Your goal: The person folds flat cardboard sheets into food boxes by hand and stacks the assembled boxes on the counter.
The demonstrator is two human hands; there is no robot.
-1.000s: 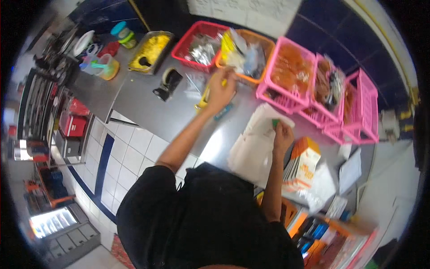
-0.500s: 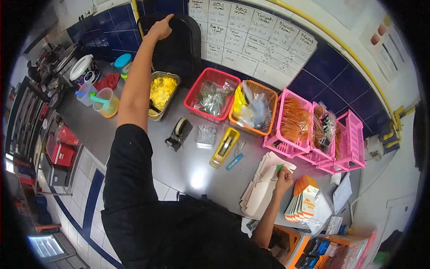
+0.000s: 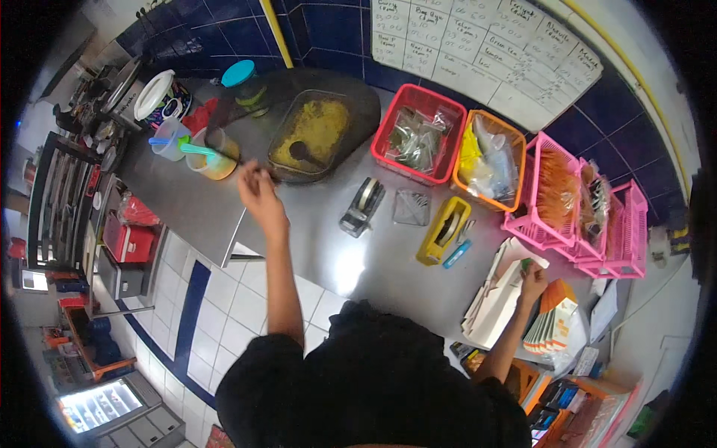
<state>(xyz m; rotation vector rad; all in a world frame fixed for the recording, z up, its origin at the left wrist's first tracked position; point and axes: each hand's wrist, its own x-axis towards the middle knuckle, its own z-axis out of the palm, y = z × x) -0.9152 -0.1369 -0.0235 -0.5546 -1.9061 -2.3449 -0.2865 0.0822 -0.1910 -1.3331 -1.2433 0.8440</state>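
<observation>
A dark see-through cover (image 3: pixel 357 112) lies over the metal tray of crumbly yellow food (image 3: pixel 317 123), with a black utensil (image 3: pixel 305 153) showing dimly through it. Just off the cover's near left edge, my left hand (image 3: pixel 263 200) hangs over the counter, fingers loosely bent and a little apart, with nothing visible in them. On the right, my right hand (image 3: pixel 534 282) pinches a small green piece (image 3: pixel 526 264), too small to make out, at the far end of a stack of pale folded cartons (image 3: pixel 497 299). Orange and white cartons (image 3: pixel 553 321) fan out beside that hand.
Along the wall stand a red basket (image 3: pixel 382 142) of small packets, an orange basket (image 3: pixel 467 179) and pink baskets (image 3: pixel 526 220). A black tape dispenser (image 3: pixel 362 209), a yellow one (image 3: pixel 442 231) and a blue cutter (image 3: pixel 457 254) lie mid-counter. Plastic jugs (image 3: pixel 213 160) stand left.
The dark cover has come down from upright against the wall onto the food tray. My left hand has dropped from its top edge toward me. My right hand stays at the pale cartons.
</observation>
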